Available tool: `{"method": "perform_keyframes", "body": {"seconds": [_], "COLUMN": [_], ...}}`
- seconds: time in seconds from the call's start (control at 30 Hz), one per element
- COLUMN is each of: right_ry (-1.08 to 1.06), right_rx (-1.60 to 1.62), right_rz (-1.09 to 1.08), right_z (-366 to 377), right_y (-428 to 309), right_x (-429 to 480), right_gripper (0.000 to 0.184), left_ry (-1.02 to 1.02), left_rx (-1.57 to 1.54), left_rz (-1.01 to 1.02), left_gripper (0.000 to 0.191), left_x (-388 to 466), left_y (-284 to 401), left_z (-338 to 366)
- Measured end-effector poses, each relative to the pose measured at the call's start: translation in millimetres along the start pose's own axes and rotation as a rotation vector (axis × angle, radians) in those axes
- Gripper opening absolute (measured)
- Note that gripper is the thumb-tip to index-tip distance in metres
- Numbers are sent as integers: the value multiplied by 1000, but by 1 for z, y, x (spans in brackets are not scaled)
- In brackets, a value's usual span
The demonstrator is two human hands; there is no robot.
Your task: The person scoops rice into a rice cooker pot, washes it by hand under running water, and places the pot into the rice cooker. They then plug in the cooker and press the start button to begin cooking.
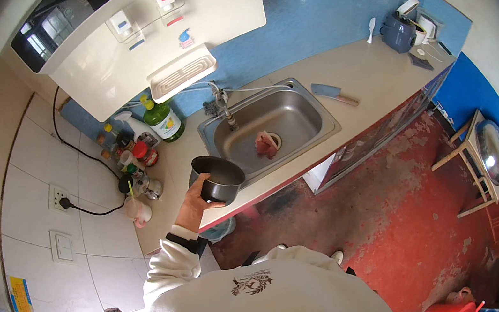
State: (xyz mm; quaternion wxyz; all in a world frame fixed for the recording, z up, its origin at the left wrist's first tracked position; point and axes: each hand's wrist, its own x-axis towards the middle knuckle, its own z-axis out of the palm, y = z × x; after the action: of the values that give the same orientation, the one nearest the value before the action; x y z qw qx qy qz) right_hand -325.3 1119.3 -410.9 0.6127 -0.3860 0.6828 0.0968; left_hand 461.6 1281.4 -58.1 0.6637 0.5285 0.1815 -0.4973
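Observation:
My left hand [194, 198] grips a dark grey metal pot [225, 189] by its near wall, with the thumb over the rim. The pot is over the front left corner of a stainless steel sink [283, 124]. No food shows in the part of its inside that I can see. A piece of raw meat [266, 144] lies on the sink floor beside the drain. Above the sink's left end stands a metal faucet [224, 106]. My right hand is out of view.
A cleaver [334, 94] lies on the countertop [362, 66] right of the sink. Several bottles and jars, including a green detergent bottle [164, 122], crowd the left corner. A white water heater [208, 12] hangs above. At right, a wooden stool [472, 156] holds a metal lid [493, 152].

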Motion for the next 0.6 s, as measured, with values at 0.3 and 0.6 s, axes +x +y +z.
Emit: {"method": "perform_keyframes", "body": {"seconds": [0.3, 0.6], "right_ry": [308, -11], "right_rx": [29, -376], "right_rz": [-667, -1580], "right_z": [-24, 20], "right_y": [-179, -426], "right_x": [-73, -355], "right_gripper": [40, 31], "left_ry": [-351, -720], "left_rx": [-252, -17], "left_rz": [117, -14], "left_gripper": [66, 73], "left_x": [-39, -74], "left_y": [-67, -172], "left_z": [24, 174]}}
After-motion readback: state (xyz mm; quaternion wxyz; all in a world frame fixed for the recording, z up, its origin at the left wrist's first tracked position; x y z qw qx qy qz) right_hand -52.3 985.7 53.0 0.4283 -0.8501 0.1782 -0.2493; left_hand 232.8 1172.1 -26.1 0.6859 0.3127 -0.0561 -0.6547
